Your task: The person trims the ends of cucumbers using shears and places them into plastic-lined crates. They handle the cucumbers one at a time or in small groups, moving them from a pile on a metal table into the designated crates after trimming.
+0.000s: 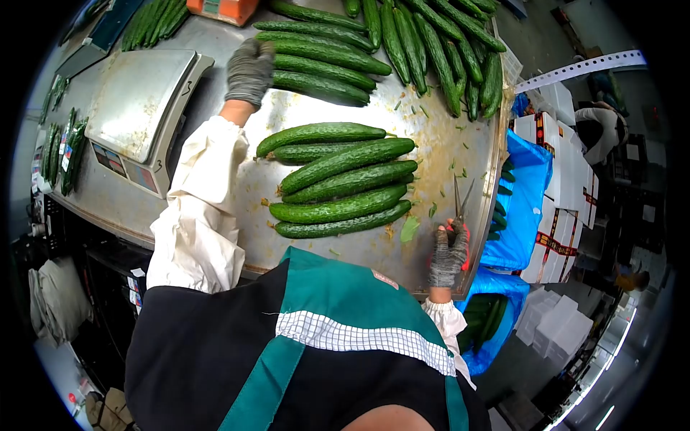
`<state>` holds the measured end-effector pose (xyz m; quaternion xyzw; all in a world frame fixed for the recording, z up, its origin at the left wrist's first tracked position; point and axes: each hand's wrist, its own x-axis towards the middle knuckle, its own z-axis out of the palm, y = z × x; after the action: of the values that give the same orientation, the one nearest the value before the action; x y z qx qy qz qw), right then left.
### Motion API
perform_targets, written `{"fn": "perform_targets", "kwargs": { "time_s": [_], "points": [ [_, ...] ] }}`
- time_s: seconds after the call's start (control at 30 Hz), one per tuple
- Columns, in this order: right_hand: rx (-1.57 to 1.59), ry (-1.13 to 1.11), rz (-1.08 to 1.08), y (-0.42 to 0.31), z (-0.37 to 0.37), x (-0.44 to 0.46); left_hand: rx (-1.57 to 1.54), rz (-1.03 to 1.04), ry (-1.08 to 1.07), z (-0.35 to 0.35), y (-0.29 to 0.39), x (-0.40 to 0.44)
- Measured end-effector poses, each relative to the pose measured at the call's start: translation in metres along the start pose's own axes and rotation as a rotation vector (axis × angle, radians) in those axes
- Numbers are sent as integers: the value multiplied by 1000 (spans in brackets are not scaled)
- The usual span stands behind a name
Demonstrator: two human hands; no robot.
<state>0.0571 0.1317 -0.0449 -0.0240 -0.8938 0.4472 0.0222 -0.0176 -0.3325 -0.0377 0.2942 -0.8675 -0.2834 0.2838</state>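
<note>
My left hand [251, 72], in a grey glove, rests at the left ends of a group of cucumbers [323, 68] near the table's far side; its fingertips are partly hidden, so its grip is unclear. My right hand [448, 251], also gloved, is closed round the red handles of scissors [461, 201], whose blades point away and stand slightly apart. Between my hands several dark green cucumbers [345, 169] lie side by side on the metal table [359, 267]. A green leaf scrap [410, 229] lies left of the scissors.
A weighing scale [140, 108] stands on the left, with wrapped cucumbers [72, 154] beyond it. More cucumbers [438, 43] are heaped at the far right. Blue-lined crates [528, 208] and white boxes [557, 237] stand beyond the right edge. Another person [600, 129] is at the far right.
</note>
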Motion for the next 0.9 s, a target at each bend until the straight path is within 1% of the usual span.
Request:
{"fn": "perform_targets", "kwargs": {
  "time_s": [0.03, 0.1, 0.17, 0.2, 0.3, 0.37, 0.4, 0.43, 0.47, 0.5, 0.57, 0.6, 0.63, 0.67, 0.7, 0.77, 0.8, 0.83, 0.87, 0.9],
  "points": [
    [28, 15, -1, 9, -2, -2, -112, 10, -23, 1, 27, -7],
    [51, 33, 0, 15, -6, -6, -354, 226, -32, 16, 72, -19],
    [52, 49, -71, 14, -8, -12, -247, 149, -303, 17, 132, -34],
    [48, 57, -66, 10, -8, -16, -253, 153, -310, 23, 155, -46],
    [81, 37, -114, 2, -8, -25, -237, 292, -812, 44, 218, -75],
    [112, 6, -92, 7, -11, -30, -83, 638, -843, 112, 220, -98],
    [113, 15, -89, 11, -14, -31, -79, 619, -881, 111, 226, -113],
    [1, 41, -156, 16, -18, -32, -80, 628, -884, 125, 224, -114],
    [-111, 64, -222, 23, -22, -32, -77, 700, -928, 141, 221, -110],
    [-109, 68, -219, 34, -25, -32, -71, 773, -972, 156, 219, -109],
    [35, 161, -169, 50, -31, -33, 96, 512, -1128, 80, 252, -84],
    [40, 161, -162, 51, -37, -32, 86, 456, -1058, 78, 246, -78],
    [-191, 204, -245, 42, -43, -28, -6, 313, -1081, 64, 243, -69],
    [-421, 244, -329, 37, -46, -25, -77, 222, -1023, 63, 230, -62],
    [-410, 245, -331, 38, -44, -25, -147, 136, -958, 60, 217, -56],
    [-176, 115, -158, 37, -41, -20, 51, 129, -1019, 31, 201, -41],
    [-157, 125, -175, 36, -38, -18, 23, 355, -832, 44, 167, -46],
    [-423, 78, -260, 35, -36, -16, 189, 1048, -551, 84, 109, -38],
    [-691, 32, -342, 35, -32, -15, 221, 531, -1000, 44, 140, -47],
    [-671, 41, -361, 35, -28, -13, -36, 620, -757, 19, 125, -77]
  ]
}}
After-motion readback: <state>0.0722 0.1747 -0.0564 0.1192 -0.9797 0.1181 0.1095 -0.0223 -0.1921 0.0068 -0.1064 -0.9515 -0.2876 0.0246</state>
